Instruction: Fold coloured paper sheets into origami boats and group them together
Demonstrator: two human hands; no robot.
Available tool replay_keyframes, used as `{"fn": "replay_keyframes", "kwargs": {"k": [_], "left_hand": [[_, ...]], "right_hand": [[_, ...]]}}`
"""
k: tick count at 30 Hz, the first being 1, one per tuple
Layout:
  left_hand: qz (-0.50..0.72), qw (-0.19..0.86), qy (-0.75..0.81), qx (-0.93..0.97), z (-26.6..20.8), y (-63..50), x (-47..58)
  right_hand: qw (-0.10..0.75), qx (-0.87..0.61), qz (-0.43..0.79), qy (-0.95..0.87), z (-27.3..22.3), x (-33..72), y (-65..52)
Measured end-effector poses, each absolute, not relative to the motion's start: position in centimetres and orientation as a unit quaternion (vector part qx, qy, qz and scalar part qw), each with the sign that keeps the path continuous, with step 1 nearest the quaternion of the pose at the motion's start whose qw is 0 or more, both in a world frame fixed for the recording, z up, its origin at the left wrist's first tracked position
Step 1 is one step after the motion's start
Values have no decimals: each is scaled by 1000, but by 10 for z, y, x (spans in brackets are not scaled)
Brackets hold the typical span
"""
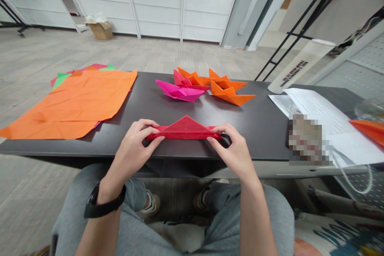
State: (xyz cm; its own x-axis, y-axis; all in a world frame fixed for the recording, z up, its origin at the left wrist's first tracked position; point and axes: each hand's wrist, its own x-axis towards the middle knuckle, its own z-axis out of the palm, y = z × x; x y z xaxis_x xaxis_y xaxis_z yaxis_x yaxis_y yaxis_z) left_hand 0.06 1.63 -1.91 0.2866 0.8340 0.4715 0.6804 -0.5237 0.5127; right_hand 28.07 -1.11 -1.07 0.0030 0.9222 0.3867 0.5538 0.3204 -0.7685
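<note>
A red folded paper boat (185, 129) is held near the front edge of the dark table, its pointed middle upward. My left hand (138, 141) pinches its left end between thumb and fingers. At the opposite end, my right hand (232, 144) grips the paper in the same way. Beyond it stand several finished paper boats: a magenta one (180, 91) in front on the left, a red one partly hidden behind it, and orange ones (229, 92) to the right.
A stack of orange paper sheets (87, 100) covers the table's left side, with green and red corners showing beneath. On the right lie white printed papers (318, 108), a blurred-out item (309, 140), a white cylinder (300, 66) and an orange paper piece (370, 129).
</note>
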Motion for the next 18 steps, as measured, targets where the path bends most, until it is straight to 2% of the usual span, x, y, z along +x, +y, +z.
{"fn": "replay_keyframes", "kwargs": {"k": [18], "left_hand": [[369, 97, 496, 780, -26, 19, 0]], "right_hand": [[434, -595, 195, -648, -9, 279, -11]]}}
